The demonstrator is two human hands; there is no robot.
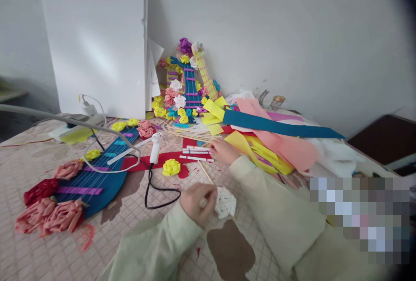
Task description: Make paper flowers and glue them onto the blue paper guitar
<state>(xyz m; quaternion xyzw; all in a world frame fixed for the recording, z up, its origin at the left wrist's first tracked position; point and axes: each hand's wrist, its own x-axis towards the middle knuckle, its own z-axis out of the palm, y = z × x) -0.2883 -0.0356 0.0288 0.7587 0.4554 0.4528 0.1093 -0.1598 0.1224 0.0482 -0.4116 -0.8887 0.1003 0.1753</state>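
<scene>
My left hand [199, 204] is closed at the left edge of a white crepe-paper flower [226, 203], its fingers curled against the petals. A thin wooden stick [206, 172] lies behind the flower, with a tip showing below it. Farther forward, my right hand [223, 151] has its fingers bent together beside several slim white sticks with coloured bands [196, 153]; whatever its fingertips grip is hidden. Left of these sits a yellow paper flower [171, 167] on a red strip [139, 163]. A white hot glue gun [156, 147] with a black cord stands to its left.
A blue paper guitar [107, 172] edged with paper flowers lies at left. A power strip [76, 127] and a white cable are behind it. More flowered paper guitars [190, 82] lean on the wall. Coloured paper strips [276, 126] pile up at right, and a white board [97, 47] stands behind.
</scene>
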